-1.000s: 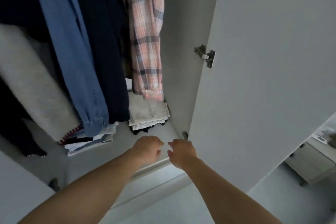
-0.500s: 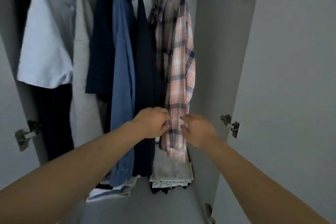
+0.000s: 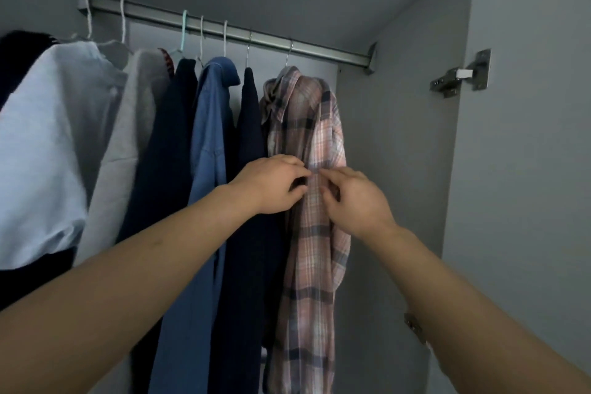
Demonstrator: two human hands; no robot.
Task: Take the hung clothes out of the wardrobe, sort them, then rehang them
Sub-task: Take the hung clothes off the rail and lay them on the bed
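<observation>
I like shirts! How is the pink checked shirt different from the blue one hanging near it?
The plaid shirt has pink, white and dark checks; the denim shirt is plain blue. The plaid shirt hangs last on the right, while the denim shirt sits mid-row. Both hands are at the plaid shirt; neither touches the denim one. Both shirts hang from the rail.

Pink plaid shirt (image 3: 315, 233), blue denim shirt (image 3: 208, 144), grey rail (image 3: 224, 30)

No readable text, label, brand, number or sign is to be found anywhere: none on the garments hung above and beside the hands, none on the wardrobe panels, none on the hinge.
</observation>
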